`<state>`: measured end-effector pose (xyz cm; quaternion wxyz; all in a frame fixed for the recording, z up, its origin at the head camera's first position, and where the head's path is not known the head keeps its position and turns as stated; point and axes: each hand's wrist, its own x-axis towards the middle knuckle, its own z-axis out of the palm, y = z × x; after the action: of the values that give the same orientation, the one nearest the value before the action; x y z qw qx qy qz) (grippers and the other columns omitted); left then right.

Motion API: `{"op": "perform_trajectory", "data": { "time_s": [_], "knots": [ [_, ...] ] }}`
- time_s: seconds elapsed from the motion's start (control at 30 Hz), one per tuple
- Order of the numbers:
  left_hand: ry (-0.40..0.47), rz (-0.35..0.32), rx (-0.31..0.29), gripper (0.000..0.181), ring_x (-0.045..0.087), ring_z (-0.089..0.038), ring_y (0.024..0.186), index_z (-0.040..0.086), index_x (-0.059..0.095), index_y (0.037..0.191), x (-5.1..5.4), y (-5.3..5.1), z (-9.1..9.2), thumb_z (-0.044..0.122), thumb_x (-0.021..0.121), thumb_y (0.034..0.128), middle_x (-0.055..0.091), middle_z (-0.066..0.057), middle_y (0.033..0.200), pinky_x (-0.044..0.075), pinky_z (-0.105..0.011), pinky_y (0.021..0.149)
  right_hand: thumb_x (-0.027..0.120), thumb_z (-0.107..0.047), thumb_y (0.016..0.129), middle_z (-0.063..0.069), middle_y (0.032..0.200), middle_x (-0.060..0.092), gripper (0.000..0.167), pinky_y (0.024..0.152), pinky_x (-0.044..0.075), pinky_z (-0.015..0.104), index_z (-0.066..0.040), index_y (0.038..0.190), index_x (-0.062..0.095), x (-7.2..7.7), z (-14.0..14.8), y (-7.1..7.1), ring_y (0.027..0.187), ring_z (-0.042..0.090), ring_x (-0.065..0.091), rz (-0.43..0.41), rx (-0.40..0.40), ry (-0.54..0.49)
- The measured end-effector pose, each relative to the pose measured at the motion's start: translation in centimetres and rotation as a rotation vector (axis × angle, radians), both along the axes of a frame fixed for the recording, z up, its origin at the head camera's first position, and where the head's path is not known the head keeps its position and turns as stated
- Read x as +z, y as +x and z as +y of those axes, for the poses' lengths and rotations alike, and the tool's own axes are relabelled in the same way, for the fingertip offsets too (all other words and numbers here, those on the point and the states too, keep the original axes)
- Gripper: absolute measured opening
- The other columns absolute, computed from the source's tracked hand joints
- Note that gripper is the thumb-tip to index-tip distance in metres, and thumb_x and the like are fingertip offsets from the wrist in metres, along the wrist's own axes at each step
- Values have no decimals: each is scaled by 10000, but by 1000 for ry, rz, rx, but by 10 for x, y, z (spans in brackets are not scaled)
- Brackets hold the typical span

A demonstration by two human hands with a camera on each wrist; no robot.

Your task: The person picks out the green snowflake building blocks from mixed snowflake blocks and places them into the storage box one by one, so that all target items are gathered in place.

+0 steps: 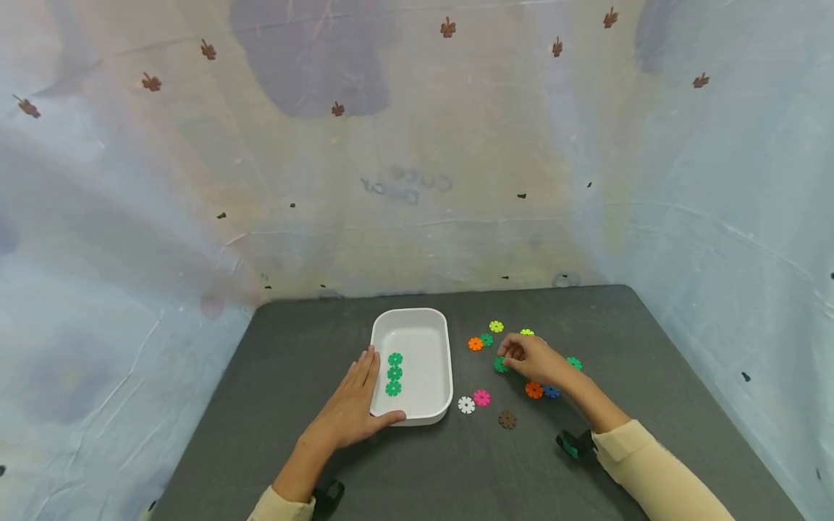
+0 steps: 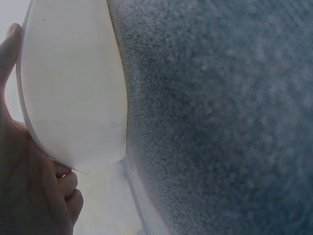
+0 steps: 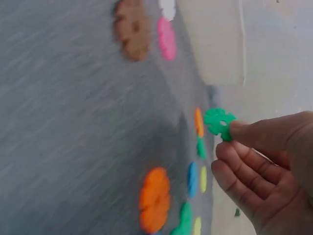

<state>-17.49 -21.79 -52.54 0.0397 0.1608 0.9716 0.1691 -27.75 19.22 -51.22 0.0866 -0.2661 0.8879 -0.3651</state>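
Observation:
A white tray [image 1: 426, 365] lies on the dark table, with three green notched discs [image 1: 394, 373] in a column along its left side. My left hand [image 1: 352, 401] rests against the tray's left side, fingers extended and thumb along the near rim; the left wrist view shows the same hand [image 2: 39, 171] at the tray's outer wall [image 2: 73, 88]. Right of the tray, my right hand [image 1: 531, 358] pinches a green notched disc [image 3: 219, 122] between thumb and fingers, raised above the table in the right wrist view.
Around my right hand lie loose discs: orange [image 1: 476, 344], yellow [image 1: 496, 326], green [image 1: 573, 362], dark orange [image 1: 533, 390] and blue [image 1: 551, 391]. Nearer the tray are white [image 1: 465, 404], pink [image 1: 481, 397] and brown [image 1: 507, 420] ones. A patterned sheet [image 1: 417, 239] hangs behind the table [image 1: 430, 477].

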Motion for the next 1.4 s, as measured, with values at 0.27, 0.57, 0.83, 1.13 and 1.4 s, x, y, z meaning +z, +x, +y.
{"op": "perform_trajectory", "data": {
  "time_s": [0.27, 0.57, 0.83, 1.13, 1.4],
  "knots": [
    [6, 12, -4, 1293, 19, -315, 1670, 3, 61, 1714, 2, -1, 0, 830, 632, 900, -38, -140, 1805, 107, -507, 1350, 742, -77, 1022, 24, 990, 712, 97, 790, 584, 325, -58, 1116, 724, 19, -38, -15, 882, 170, 668, 62, 24, -136],
    [13, 0, 9, 1286, 21, -312, 1670, 18, 63, 1718, 3, -1, 2, 828, 635, 900, -34, -129, 1806, 104, -503, 1351, 729, -63, 1028, 77, 1027, 720, 131, 827, 591, 335, -39, 1157, 737, 35, -94, -36, 913, 200, 684, 19, 108, -243],
    [-4, 1, -10, 1287, -5, -294, 1669, 18, 24, 1714, 0, -1, 3, 839, 604, 910, -70, -134, 1801, 91, -494, 1352, 716, -6, 1014, 112, 980, 724, 120, 798, 594, 296, 18, 1132, 724, 25, -141, -53, 882, 249, 708, -10, 163, -234],
    [-2, 4, -10, 1283, -3, -299, 1668, 36, 9, 1714, -1, 1, 1, 851, 587, 910, -84, -130, 1799, 92, -500, 1351, 709, 9, 993, 99, 955, 732, 130, 740, 543, 249, 36, 1117, 739, 17, -181, -64, 812, 112, 643, -12, 164, -92],
    [-2, -3, -8, 1279, -13, -289, 1668, 24, 27, 1715, 0, 1, 1, 850, 583, 913, -98, -119, 1795, 87, -499, 1352, 716, 39, 951, 58, 858, 708, 110, 672, 504, 222, 31, 1055, 753, 10, -201, -71, 736, 88, 594, 12, 131, 8]
  ]
}}
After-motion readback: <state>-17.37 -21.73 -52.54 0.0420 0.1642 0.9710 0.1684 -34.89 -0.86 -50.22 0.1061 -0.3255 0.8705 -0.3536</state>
